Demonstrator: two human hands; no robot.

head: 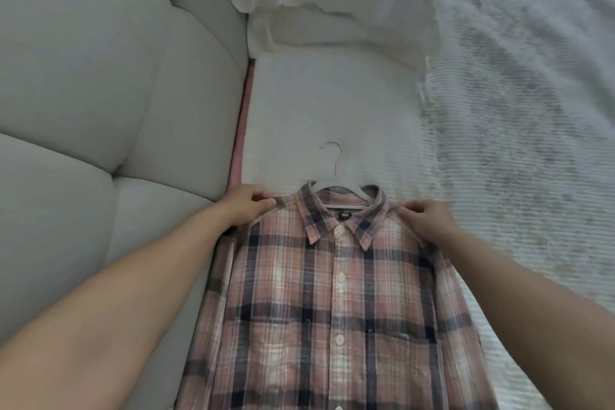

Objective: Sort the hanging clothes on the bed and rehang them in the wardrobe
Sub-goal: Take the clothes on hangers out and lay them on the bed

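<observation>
A pink, navy and white plaid shirt [336, 306] lies flat and buttoned on the bed, collar pointing away from me. A white hanger [336, 184] sits inside the collar, and its metal hook lies on the white sheet beyond. My left hand [248, 205] pinches the shirt's left shoulder seam. My right hand [426, 220] pinches the right shoulder seam. Both forearms reach in from the bottom corners. The shirt's lower hem runs out of the bottom of the view.
A padded grey headboard [100, 110] fills the left side, right against the shirt's left sleeve. White pillows [332, 10] lie at the top. A textured white and grey bedspread [515, 110] covers the right side of the bed.
</observation>
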